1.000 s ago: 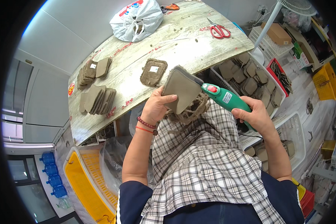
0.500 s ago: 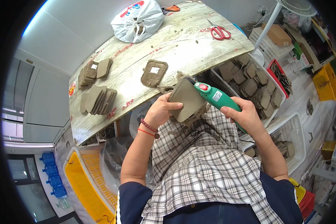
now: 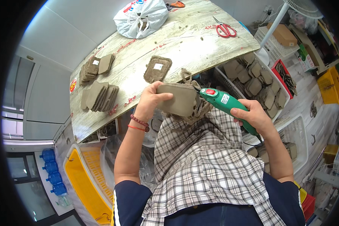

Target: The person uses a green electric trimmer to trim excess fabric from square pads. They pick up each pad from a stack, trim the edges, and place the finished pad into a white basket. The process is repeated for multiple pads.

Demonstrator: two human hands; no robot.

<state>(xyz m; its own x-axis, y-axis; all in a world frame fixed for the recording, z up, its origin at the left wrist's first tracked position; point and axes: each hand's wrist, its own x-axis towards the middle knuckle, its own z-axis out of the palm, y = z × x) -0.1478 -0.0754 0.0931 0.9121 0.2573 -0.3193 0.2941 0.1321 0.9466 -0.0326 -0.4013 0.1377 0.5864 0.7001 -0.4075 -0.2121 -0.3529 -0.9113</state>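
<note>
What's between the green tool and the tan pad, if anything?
Nothing visible: the green tool in the right hand reaches the edge of the tan pad in the left hand; fuzzy strands hang alongside.

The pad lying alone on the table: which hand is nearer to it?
Left. The left hand is just below that pad in view; the right hand is farther, lower-right.

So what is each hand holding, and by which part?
The left hand holds a brown pad by its left edge; the right hand, a green power tool by its rear half.
</note>
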